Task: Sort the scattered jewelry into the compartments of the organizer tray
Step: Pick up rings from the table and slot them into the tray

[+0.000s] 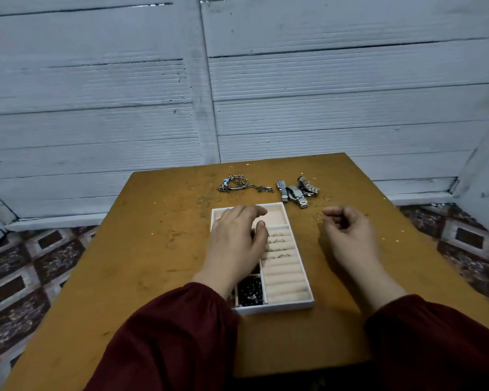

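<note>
A white organizer tray [305, 301] with pink lining lies in the middle of the table. Its right column of ring rolls holds a few rings [278, 241]; a near-left compartment holds dark beads [250, 292]. My left hand [235, 244] lies over the tray's left half, fingers relaxed, hiding the compartments under it. My right hand [347, 232] hovers right of the tray with fingers curled, by small gold rings [319, 218] on the table; whether it holds one I cannot tell. Behind the tray lie a tangle of chains [243, 185] and silver watches [297, 191].
More loose gold rings [206, 199] lie left behind the tray, and one ring [327, 197] right of the watches. The brown table [158, 249] ends close behind the jewelry at a white panelled wall. Patterned floor shows on both sides.
</note>
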{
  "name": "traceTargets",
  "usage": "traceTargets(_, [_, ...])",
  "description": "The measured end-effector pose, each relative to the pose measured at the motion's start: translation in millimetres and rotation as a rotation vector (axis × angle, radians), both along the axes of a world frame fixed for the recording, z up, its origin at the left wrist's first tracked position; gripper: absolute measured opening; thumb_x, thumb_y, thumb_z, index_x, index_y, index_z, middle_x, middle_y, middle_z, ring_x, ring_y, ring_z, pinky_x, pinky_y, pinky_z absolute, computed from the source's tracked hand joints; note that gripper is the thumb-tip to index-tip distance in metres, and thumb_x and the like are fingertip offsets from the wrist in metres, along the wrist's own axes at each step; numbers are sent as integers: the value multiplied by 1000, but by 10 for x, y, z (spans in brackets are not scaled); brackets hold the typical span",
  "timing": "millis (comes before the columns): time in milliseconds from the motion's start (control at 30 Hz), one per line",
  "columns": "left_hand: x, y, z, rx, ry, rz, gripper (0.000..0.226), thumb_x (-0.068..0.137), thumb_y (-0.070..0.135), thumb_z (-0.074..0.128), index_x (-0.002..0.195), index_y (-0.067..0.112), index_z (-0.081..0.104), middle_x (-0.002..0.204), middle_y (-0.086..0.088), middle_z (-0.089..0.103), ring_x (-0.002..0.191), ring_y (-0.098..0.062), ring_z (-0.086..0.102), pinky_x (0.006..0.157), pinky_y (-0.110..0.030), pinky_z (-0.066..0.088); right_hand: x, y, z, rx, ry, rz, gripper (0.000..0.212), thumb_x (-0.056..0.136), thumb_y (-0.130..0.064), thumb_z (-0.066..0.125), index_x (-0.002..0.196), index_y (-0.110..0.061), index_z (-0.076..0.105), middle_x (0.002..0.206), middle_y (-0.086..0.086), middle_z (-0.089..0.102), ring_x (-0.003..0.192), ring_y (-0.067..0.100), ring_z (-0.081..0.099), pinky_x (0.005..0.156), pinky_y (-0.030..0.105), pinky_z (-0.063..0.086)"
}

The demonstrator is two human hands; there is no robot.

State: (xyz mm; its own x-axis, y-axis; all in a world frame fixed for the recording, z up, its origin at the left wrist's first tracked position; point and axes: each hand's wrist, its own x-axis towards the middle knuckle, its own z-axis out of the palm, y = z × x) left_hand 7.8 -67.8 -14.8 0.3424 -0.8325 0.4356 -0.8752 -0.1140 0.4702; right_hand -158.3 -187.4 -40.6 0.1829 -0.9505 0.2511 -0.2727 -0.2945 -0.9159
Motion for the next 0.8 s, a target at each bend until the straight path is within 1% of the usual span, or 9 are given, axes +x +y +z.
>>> traceTargets(33, [-57,-67,15,8,5,-19,27,92,25,49,115,20,62,111,4,62,107,-18,53,92,-37,42,-53,-43,-8,-1,18,-12,18,88,-3,58,93,-19,63,79,-7,60,69,6,54,63,10,44])
traceTargets(100, [-168,-201,47,22,-8,-57,30,91,30,45,114,22,61,111,4,62,108,-18,53,92,-38,43,-140,-135,-29,20,73,-23,20,85,-1,57,92,-20,62,81,-7,61,74,11,57,72,20,48])
traceTargets(167, [-265,-338,72,46,-25,-88,28,91,29,46,114,22,61,110,4,61,108,-18,53,91,-38,43,-192,-221,-47,62,141,4,22,83,-1,58,91,-21,61,81,-5,62,76,14,60,75,26,49])
traceTargets(267, [-359,-542,88,92,-54,-113,28,91,28,47,115,23,60,109,1,62,107,-20,53,91,-36,42,-207,-309,-67,97,259,68,16,84,-6,63,93,-19,62,80,-1,64,73,16,60,69,25,45])
traceTargets(367, [-425,-747,101,191,-136,-112,27,92,27,50,117,25,60,111,1,61,110,-22,50,91,-33,39,-205,-367,-80,60,395,72,16,83,-10,65,98,-17,66,78,-4,61,72,14,57,66,22,39])
traceTargets(567, [-511,-1089,57,387,-262,-67,26,93,35,50,112,26,65,114,-3,64,111,-27,45,89,-35,37,-206,-420,-120,24,505,56,20,83,-20,69,103,-14,71,92,3,64,80,16,57,72,21,40])
traceTargets(667, [-572,-1199,18,454,-306,-38,28,91,38,51,108,22,67,111,-6,66,114,-29,45,90,-36,37,-189,-432,-143,12,567,31,21,85,-26,65,105,-18,69,104,7,59,93,21,58,82,26,43])
traceTargets(733, [-620,-1248,7,478,-335,1,32,91,42,52,109,20,66,111,-7,66,117,-28,47,91,-37,37,-182,-426,-155,22,573,23,21,86,-28,63,105,-19,68,105,7,55,95,22,57,85,28,44])
traceTargets(800, [-659,-1286,-9,494,-361,46,34,90,45,53,110,20,66,112,-6,65,119,-27,47,92,-37,36,-175,-411,-178,9,562,13,20,85,-30,62,102,-21,66,102,4,53,92,22,57,83,29,45])
